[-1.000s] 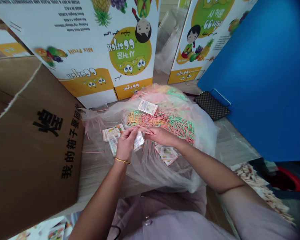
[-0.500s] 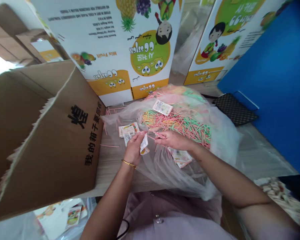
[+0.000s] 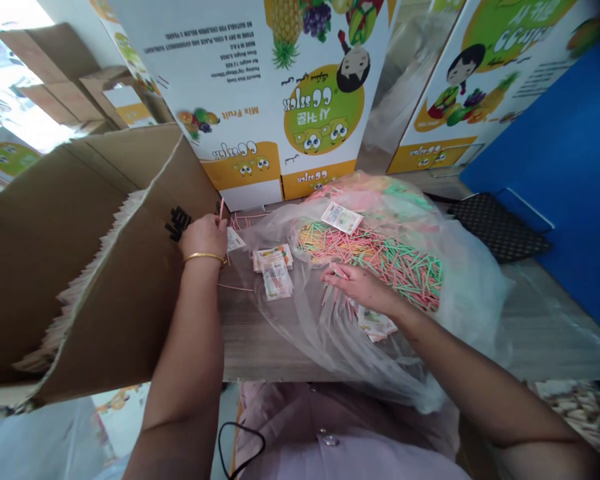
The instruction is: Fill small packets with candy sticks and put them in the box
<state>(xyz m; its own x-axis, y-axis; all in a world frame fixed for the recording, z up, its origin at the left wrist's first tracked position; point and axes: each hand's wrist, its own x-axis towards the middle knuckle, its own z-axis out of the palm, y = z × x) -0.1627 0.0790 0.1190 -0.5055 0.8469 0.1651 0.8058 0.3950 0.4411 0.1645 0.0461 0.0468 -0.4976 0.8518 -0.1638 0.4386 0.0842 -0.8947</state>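
Observation:
My left hand (image 3: 205, 237) is closed in front of the cardboard box's side. A small printed packet (image 3: 235, 240) shows at its fingers, and a pink candy stick (image 3: 223, 208) juts up above them; the grip itself is partly hidden. My right hand (image 3: 357, 287) pinches pink candy sticks (image 3: 338, 270) at the near edge of an open clear plastic bag (image 3: 475, 287). Inside the bag lies a heap of pink, green and yellow candy sticks (image 3: 375, 257). One packet (image 3: 342, 218) rests on the heap, and stacked packets (image 3: 278, 279) lie between my hands. More packets (image 3: 376, 323) lie below my right hand.
The open cardboard box (image 3: 145, 287) stands at the left, with a row of packets (image 3: 97, 260) inside. Printed cartons (image 3: 250, 87) line the back of the table (image 3: 260, 347). A dark checkered pouch (image 3: 500, 227) lies at the right beside a blue panel (image 3: 550, 140). Loose sticks lie near the box.
My left hand has moved left with a packet, from beside my right hand to the box's side. My right hand stays by the heap, still pinching sticks. The view has shifted slightly.

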